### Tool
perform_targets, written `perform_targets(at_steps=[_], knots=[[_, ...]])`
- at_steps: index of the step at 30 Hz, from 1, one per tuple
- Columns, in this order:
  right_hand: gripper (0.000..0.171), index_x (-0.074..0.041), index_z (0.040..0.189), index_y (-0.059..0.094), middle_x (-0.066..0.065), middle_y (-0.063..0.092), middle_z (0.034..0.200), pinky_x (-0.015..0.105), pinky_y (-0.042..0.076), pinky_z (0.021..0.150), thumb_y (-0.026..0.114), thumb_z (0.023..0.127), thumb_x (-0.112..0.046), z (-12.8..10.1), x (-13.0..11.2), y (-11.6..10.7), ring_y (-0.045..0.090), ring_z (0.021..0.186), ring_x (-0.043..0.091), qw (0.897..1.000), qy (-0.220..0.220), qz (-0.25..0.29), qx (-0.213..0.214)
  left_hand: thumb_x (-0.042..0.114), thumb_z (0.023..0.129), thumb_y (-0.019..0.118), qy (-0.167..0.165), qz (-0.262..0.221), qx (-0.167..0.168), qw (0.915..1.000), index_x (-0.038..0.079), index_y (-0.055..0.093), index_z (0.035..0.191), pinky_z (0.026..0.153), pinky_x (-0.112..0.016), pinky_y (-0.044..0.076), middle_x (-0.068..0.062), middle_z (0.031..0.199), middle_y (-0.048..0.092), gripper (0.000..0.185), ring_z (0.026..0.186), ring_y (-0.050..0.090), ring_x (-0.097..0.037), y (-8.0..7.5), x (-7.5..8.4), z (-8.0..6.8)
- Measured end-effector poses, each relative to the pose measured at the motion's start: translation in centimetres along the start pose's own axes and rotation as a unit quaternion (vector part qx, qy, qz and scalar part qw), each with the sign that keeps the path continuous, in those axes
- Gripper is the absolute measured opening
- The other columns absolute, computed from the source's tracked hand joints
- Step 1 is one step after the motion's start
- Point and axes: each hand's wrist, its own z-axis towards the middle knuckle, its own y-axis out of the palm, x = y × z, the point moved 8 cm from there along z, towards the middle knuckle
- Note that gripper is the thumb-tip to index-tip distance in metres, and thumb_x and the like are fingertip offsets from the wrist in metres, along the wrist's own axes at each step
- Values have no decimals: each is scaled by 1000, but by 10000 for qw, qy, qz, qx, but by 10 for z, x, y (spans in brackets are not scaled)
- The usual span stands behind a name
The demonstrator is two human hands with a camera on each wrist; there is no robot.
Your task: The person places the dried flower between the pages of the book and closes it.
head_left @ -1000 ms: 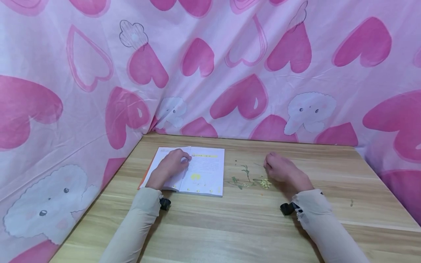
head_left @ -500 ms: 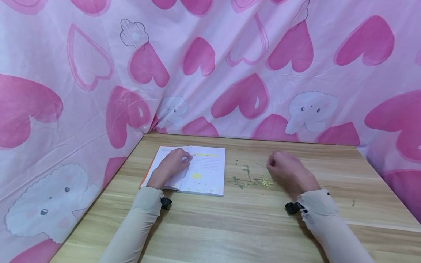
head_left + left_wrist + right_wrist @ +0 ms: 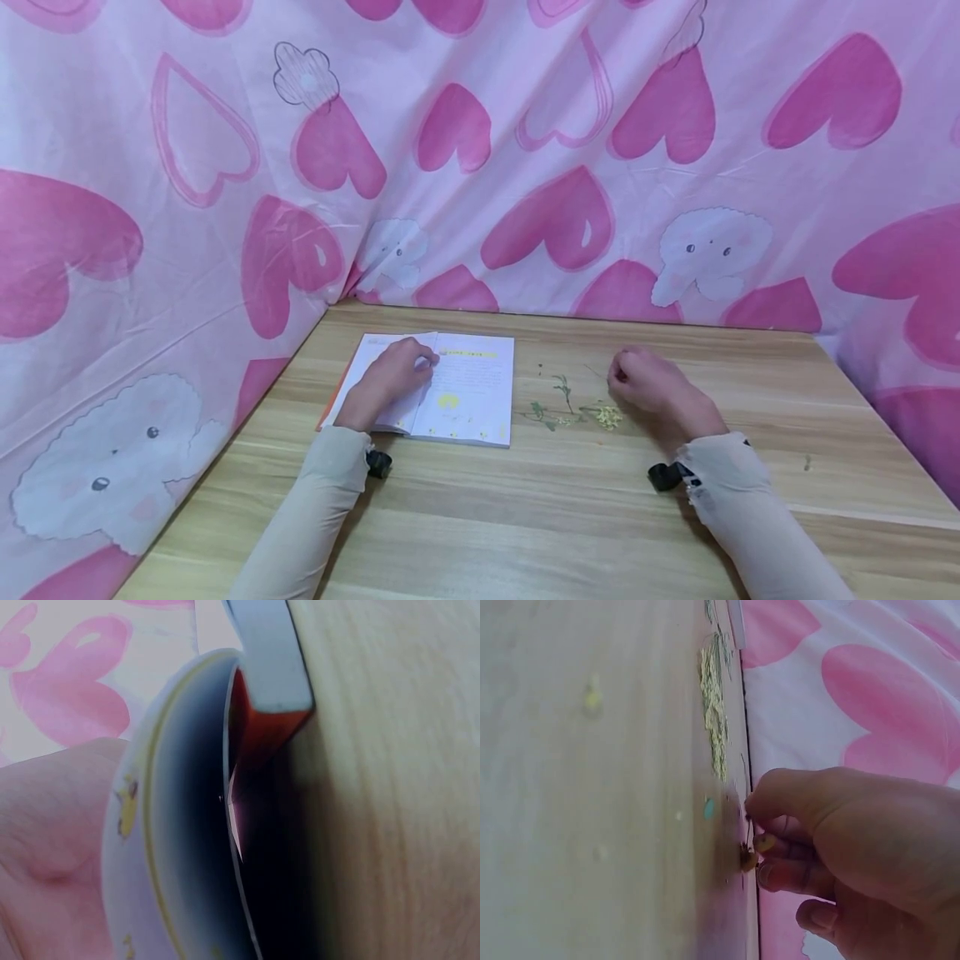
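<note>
The two hands are well apart above a pale wood-grain tabletop (image 3: 487,517). The right hand (image 3: 652,383) has its thumb and fingers brought together on a thin, dark dried stem (image 3: 596,370), whose free end points out to the left, toward the book. In the right wrist view, a small orange-brown dried flower head (image 3: 748,859) is at the fingertips, close to the wood.

The left hand (image 3: 390,371) rests on the left page of an open, white-paged book with an orange-red cover (image 3: 472,400), its fingertips near the gutter. The left wrist view shows that page bowed up off the ones beneath; whether the fingers pinch it or only press it, I cannot tell.

Between the book and the right hand lie a pale yellow cluster of tiny dried blossoms (image 3: 607,417), nearest that hand, and slender green dried sprigs (image 3: 562,392), nearer the book. A small dark speck (image 3: 540,368) lies beyond the sprigs.

A pink curtain printed with hearts (image 3: 547,83) hangs behind the table and along its left side. Each beige sleeve ends near a black wrist camera (image 3: 663,477).
</note>
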Motion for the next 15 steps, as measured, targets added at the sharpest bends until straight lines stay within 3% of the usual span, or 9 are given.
perform_targets(at_steps=[6,11,15], knots=[[13,-10,104,70,4,66,100,37,56,79,59,105,-15,-2,-1,-2,61,88,20,9990,193,395,-15,11,101,70,98,37,55,9999,6,81,124,116,-53,50,-18,132,75,26,132,65,-37,-1,0,-1],[16,-17,109,66,4,64,102,37,55,80,52,110,-24,-6,-7,2,61,91,23,9896,592,1309,-81,20,100,76,114,-31,31,9999,7,79,126,116,-53,49,-17,132,74,29,130,65,-36,0,-1,-2],[13,-14,109,66,3,63,102,36,56,82,54,110,-21,1,-19,4,60,91,21,9916,249,1267,119,38,99,80,59,-9,-130,9999,14,72,142,114,-55,50,-15,139,67,50,129,60,-35,6,-3,-3]])
